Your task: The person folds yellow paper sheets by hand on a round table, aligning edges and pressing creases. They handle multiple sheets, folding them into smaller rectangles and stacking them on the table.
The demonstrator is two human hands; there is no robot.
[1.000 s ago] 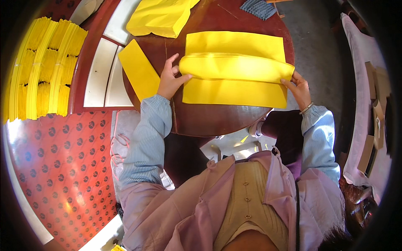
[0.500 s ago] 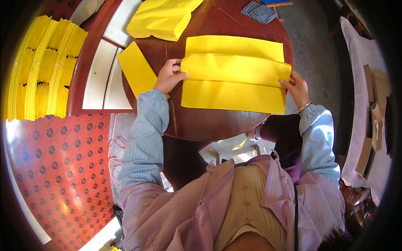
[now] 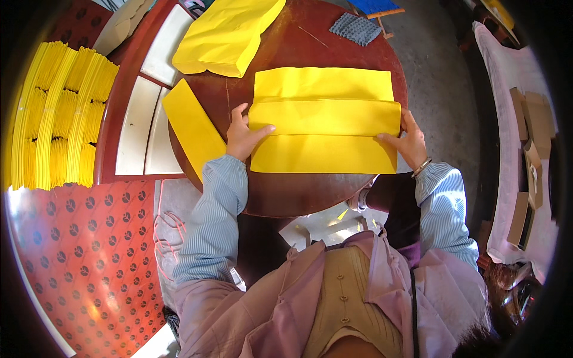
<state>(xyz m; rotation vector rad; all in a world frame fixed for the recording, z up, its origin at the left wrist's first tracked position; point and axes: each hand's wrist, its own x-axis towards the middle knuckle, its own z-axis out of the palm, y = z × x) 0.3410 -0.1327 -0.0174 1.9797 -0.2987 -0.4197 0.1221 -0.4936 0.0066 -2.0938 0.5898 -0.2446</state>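
Observation:
A yellow folded sheet lies on the round dark-red table before me, a raised fold running across its middle. Whether it is paper or cloth I cannot tell. My left hand is at its left edge, thumb laid over the fold and fingers spread apart beside the edge. At the opposite edge my right hand grips the sheet, thumb on top and fingers round the end of the fold. A narrow yellow strip-shaped piece lies slanted just left of my left hand. Beyond it rests a larger yellow folded piece, like a flattened bag.
Tied stacks of yellow pieces stand far left, beside white panels in a red frame. A grey bumpy pad lies at the table's far right. Cardboard pieces rest on a pale cloth at right.
My left thumb has slid inward onto the fold and its fingers have spread. My right thumb has also moved inward. The whole scene sits slightly lower and further left in view.

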